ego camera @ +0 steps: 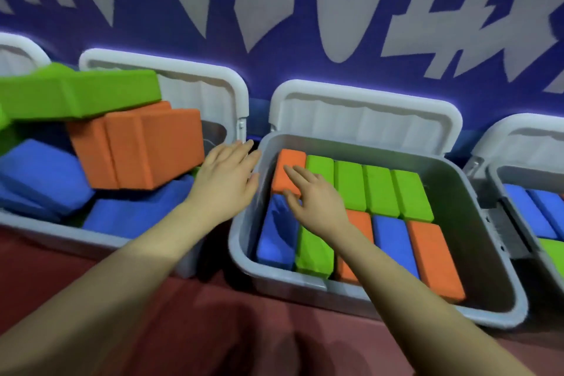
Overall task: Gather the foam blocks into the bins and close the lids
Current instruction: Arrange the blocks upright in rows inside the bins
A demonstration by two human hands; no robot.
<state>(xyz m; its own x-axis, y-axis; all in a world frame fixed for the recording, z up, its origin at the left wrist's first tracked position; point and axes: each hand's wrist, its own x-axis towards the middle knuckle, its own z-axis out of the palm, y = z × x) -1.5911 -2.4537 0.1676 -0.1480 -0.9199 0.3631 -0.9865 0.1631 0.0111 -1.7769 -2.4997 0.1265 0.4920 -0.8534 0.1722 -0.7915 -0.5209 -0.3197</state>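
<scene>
Hovering open, hands (225, 183) seemingly hold nothing.

Dim bluish light, soft motion blur, wide-angle bending at edges.

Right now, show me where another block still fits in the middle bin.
The middle bin has bare floor along its right wall, beside the front orange block and the green row. Its left side is crowded: the right hand rests over blocks there. The left bin is heaped above its rim.
</scene>
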